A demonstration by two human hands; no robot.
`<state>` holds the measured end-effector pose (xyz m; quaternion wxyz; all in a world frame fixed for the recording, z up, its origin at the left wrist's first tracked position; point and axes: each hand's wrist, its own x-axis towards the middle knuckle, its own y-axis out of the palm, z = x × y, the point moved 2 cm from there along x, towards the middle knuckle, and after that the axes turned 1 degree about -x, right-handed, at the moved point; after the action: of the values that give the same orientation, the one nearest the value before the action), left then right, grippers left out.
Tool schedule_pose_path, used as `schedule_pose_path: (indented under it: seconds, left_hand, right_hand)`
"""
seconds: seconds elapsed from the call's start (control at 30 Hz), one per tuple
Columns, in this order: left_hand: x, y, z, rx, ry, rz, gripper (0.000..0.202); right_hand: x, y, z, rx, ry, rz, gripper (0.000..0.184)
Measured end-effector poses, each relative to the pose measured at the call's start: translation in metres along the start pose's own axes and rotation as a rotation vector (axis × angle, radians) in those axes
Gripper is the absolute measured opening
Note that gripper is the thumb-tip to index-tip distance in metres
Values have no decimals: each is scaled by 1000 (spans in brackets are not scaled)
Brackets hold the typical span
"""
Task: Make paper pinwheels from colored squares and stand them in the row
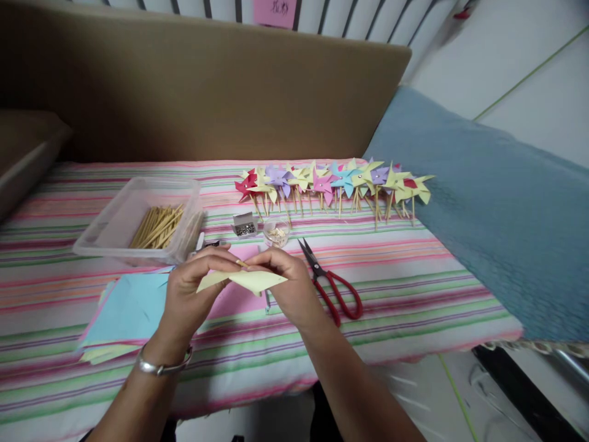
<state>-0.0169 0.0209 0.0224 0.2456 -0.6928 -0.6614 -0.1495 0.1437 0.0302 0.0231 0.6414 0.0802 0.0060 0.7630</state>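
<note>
Both hands hold a pale yellow paper pinwheel above the table. My left hand pinches its left side, fingers closed. From the right, my right hand closes on the other side. A short bit of wooden stick shows between the fingertips; the rest of it is hidden. Below lies a sheet of pink paper. Red-handled scissors rest just right of my right hand, blades slightly parted. Beyond the hands stand a small box of metal pins and a round clear tub of small pale pieces.
A clear plastic bin of wooden sticks stands at left. Nearer lies a stack of coloured paper squares. Several finished pinwheels lie along the back of the striped cloth. A brown panel rises behind the table.
</note>
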Motion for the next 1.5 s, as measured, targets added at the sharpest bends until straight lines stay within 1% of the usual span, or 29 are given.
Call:
schedule_pose_path:
  seconds: [0.17, 0.3, 0.47, 0.7, 0.8, 0.87, 0.97, 1.13, 1.23, 1.33, 1.5]
  left_hand:
    - [0, 0, 3, -47, -20, -23, 8]
    - [0, 0, 4, -68, -13, -26, 9]
    - [0, 0, 4, -90, -40, -48, 6]
    - [-1, 0, 2, -91, -29, -70, 10]
    - [-1, 1, 2, -98, -29, -77, 9]
    - [-1, 1, 2, -99, -34, -83, 7]
    - [-1, 1, 3, -94, -59, -85, 4]
    - [-1, -1, 4, -110, -89, -58, 5]
    - [0, -1, 4, -118, -91, -38, 5]
    - [1, -2, 3, -118, -88, -18, 6]
    - [1, -3, 3, -109, -97, -12, 5]
  right_hand:
    - [0, 0, 3, -69, -83, -12, 14]
    - [-1, 1, 4, -104, -99, -23, 17]
    - [-1, 3, 6, -130, -141, -39, 20]
    - [-2, 5, 4, -148, -197, -46, 23]
    - [-2, 4, 4, -163, -212, -54, 22]
    - [-2, 4, 3, -165, -201, -49, 20]
    - [-2, 4, 1, -133, -145, -44, 17]
    - [-3, 5, -2, -52, -38, -45, 10]
    - [-3, 6, -2, -14, 8, -33, 9]
    - [-3, 7, -2, -20, 23, -30, 8]
    - [-3, 7, -2, -55, 8, -42, 11]
